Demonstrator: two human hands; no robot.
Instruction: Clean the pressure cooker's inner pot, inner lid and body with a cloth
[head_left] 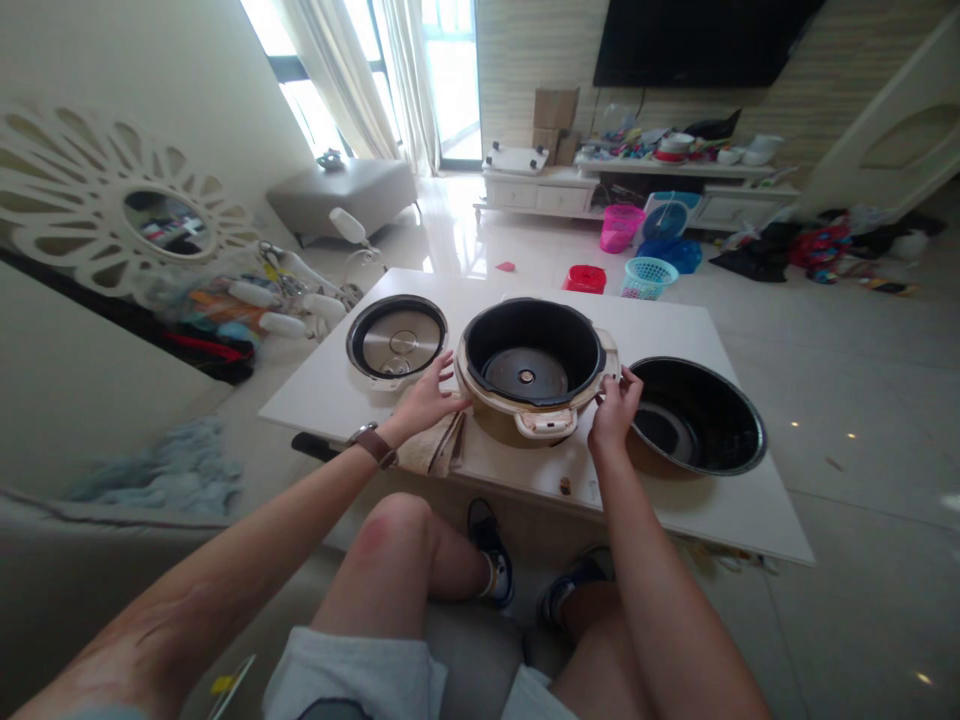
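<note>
An electric pressure cooker body (555, 424), cream-coloured with a black interior and a round heating plate (517, 372), stands upright on the white table between my hands. At its left side is my left hand (429, 400), fingers stretched and spread; whether they touch the rim I cannot tell. My right hand (616, 408) has its fingers bent around the cooker's right edge. Right of it sits a dark inner pot (694, 420). To the left, a round lid (397, 340) lies with its metal inside facing up. A beige cloth (431, 447) lies below my left hand.
The white table (315, 390) stands before my knees. A small brown piece (565, 486) lies near its front edge. Beyond it on the floor are a red stool (585, 279), a light-blue basket (649, 277) and a pink basket (621, 229). A cluttered TV cabinet (517, 192) lines the wall.
</note>
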